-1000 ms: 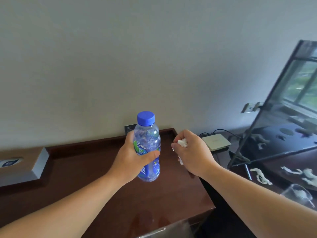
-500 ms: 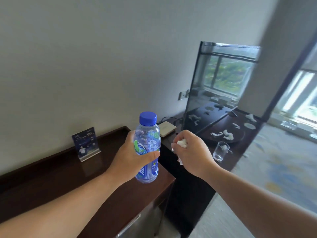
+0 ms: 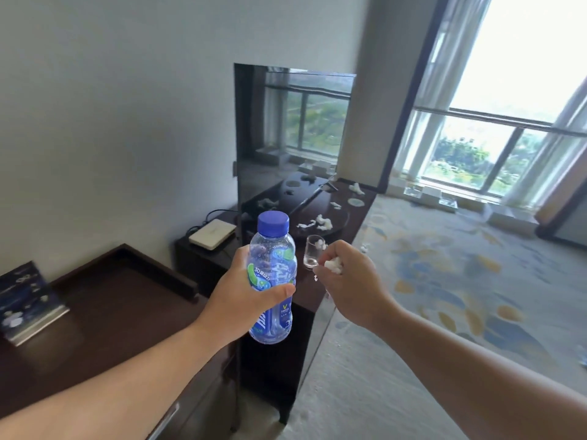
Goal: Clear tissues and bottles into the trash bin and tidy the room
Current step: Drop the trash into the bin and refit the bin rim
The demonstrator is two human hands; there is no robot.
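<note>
- Your left hand grips an upright clear plastic bottle with a blue cap and blue-green label, thumb across the label.
- Your right hand holds a crumpled white tissue in curled fingers, just beside the bottle.
- A small clear glass stands on the low dark wooden cabinet, near white tissue scraps.
- A dark flat television screen stands on that cabinet.
- A blue printed card stand sits on the dark wooden desk.

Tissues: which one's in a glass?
The wad in the glass beyond the right hand; others lie loose on the stand or in that hand.
</note>
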